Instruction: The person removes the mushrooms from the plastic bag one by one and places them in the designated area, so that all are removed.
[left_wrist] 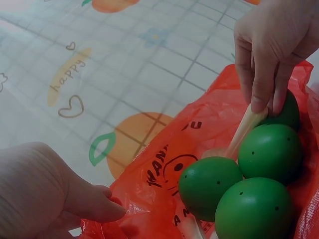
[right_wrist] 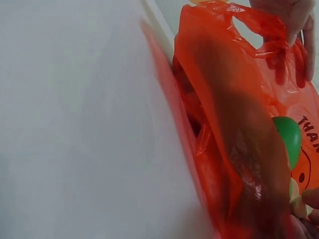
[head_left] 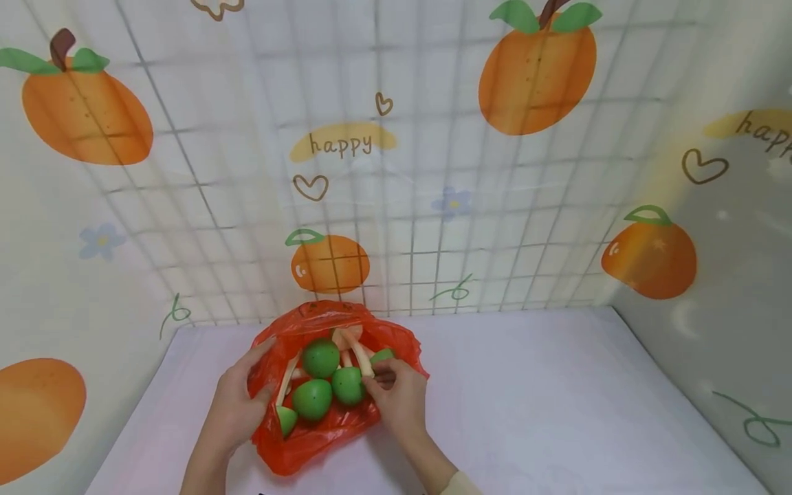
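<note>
A red plastic bag (head_left: 291, 454) lies with its mouth open in the head view. Inside are several round green fruits (head_left: 312, 399) with small dark dots, among pale mushroom-like pieces with long stems. My left hand (head_left: 238, 399) grips the bag's left rim, thumb on the inner side in the left wrist view. At the bag's right side, my right hand (head_left: 399, 395) pinches the end of one pale mushroom-like stem (left_wrist: 244, 127). That piece leans among the green fruits, and its wider end is partly hidden. In the right wrist view the bag hides most of the contents.
The bag rests on a white tabletop (head_left: 526, 399). Behind and beside it hangs a pale sheet (head_left: 421, 172) printed with oranges, hearts and the word "happy". A wire grid shows through the sheet at the back.
</note>
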The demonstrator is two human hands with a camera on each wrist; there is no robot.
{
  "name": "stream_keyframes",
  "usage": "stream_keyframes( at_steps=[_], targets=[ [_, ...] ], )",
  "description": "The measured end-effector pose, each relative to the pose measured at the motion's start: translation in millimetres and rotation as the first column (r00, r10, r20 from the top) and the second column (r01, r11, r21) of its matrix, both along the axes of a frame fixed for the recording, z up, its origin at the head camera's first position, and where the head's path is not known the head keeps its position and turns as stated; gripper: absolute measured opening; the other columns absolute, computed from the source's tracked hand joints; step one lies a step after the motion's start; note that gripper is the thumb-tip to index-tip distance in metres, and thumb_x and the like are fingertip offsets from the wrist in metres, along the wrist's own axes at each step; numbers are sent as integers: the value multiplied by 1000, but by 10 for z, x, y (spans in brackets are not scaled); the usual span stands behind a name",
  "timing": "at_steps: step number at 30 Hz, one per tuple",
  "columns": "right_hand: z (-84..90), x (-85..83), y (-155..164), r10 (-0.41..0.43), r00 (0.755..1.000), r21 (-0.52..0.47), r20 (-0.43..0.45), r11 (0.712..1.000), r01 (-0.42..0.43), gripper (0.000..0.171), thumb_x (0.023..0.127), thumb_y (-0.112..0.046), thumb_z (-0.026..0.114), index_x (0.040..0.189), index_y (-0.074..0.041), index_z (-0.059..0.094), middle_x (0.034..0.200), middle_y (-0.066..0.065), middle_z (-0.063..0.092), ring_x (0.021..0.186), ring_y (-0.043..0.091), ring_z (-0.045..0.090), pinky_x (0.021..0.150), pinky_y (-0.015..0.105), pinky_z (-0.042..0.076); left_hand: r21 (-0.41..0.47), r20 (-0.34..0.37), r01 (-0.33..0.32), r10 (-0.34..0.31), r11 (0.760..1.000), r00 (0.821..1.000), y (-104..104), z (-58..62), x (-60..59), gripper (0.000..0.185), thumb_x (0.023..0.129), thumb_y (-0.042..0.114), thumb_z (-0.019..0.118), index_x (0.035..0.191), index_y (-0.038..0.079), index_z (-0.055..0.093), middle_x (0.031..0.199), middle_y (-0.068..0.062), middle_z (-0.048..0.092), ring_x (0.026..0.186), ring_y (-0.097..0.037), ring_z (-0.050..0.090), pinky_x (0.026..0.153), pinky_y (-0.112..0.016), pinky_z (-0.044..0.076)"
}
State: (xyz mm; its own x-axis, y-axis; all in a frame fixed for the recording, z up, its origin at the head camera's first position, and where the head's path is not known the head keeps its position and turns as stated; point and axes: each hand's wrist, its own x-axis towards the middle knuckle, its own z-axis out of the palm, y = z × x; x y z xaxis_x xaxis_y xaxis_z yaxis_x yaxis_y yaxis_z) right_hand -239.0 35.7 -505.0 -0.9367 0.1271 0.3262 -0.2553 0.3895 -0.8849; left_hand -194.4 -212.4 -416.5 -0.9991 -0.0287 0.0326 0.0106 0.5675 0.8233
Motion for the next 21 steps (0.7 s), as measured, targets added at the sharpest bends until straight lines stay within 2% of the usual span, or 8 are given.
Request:
stream_keyframes(
  at_steps=[6,15,21],
  targets=[
    [21,3,-3,-7,1000,-9,11,1000,7,16,85,-5,87,98,-3,79,85,2,75,76,14,71,69,22,61,11,23,-19,19,1000,1000,-3,-35,10,73,96,-11,59,162,15,42,164,-15,40,152,-41,32,116,-60,37],
    [66,11,9,-58,998,-39,-1,998,58,14,85,-4,85,98,-3,81,85,4,77,77,16,74,70,26,63,8,11,0,0,1000,1000,19,-26,11,74,94,-13,60,161,13,42,164,-17,41,152,-43,33,117,-61,36],
    [58,4,18,-60,998,-85,-29,995,57,13,86,-3,86,98,-3,82,89,5,77,79,17,75,71,28,64,3,-5,2,-2,1000,1000,13,-22,-1,73,95,-13,59,161,12,42,164,-15,41,153,-41,33,118,-59,35]
  ],
)
